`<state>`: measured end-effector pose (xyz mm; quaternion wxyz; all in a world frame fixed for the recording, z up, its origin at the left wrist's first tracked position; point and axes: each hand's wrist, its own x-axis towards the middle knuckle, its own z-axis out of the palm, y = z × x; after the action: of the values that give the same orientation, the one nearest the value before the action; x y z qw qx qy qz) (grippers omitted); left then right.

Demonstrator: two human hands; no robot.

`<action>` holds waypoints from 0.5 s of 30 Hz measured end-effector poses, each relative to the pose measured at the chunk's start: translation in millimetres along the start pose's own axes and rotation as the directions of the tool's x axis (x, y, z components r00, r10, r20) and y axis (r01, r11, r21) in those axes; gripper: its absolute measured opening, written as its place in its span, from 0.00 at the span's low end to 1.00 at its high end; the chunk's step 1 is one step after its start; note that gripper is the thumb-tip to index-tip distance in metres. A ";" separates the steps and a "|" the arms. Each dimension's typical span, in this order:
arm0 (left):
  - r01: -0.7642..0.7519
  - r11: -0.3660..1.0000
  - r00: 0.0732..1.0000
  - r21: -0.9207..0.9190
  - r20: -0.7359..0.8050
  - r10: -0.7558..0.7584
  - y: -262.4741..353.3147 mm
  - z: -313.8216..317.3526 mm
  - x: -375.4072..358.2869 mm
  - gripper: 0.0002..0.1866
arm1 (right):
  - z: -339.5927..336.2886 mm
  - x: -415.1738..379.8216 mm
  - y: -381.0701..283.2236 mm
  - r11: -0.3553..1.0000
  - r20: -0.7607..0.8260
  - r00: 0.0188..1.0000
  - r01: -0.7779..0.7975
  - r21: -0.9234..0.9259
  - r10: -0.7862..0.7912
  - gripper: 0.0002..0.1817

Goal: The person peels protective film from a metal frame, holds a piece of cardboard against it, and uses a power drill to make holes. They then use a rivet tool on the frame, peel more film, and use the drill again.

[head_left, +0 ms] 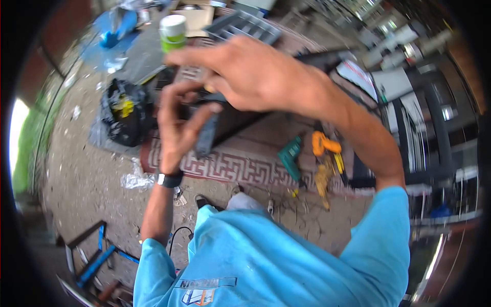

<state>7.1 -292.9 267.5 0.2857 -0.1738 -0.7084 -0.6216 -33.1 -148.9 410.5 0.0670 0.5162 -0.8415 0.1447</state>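
Note:
My left hand (176, 123), with a dark band on its wrist, is curled round a dark grey bar (206, 135); the thumb lies across the bar's upper part. My right hand (255, 77) reaches over from the right, just above the left one. Its fingers are bent and pinched together close to the bar's upper end, and whatever they hold is hidden and blurred. Behind the hands, a long dark frame piece (240, 125) extends to the right over a patterned red and white rug (230, 166).
A green drill (290, 157) and an orange power tool (324, 143) lie on the rug. A black plastic bag (125, 115) stands at left. Beyond are a white-and-green tub (173, 31) and a grey compartment tray (243, 26). Blue and black metal frames (94, 263) sit lower left.

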 end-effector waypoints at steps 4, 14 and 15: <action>-0.020 0.998 0.999 -0.054 0.028 0.022 -4.1 -0.3 -0.8 0.23 | -48.5 -76.3 31.5 0.988 -0.280 0.952 -0.143 -0.065 0.119 0.26; 0.050 0.998 0.998 0.044 -0.026 -0.049 -17.4 -19.5 -3.6 0.18 | 17.6 -507.9 150.0 0.063 -0.010 0.063 -0.939 0.338 0.998 0.12; 0.051 0.993 0.998 0.104 -0.029 -0.048 -20.4 -24.9 -1.5 0.19 | 39.7 -547.7 149.1 0.019 0.038 0.036 -0.930 0.366 0.999 0.12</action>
<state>0.7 -320.5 252.2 0.2883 -0.1327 -0.7401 -0.5929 86.8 367.3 203.2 -0.0303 -0.2195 -0.9171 0.3314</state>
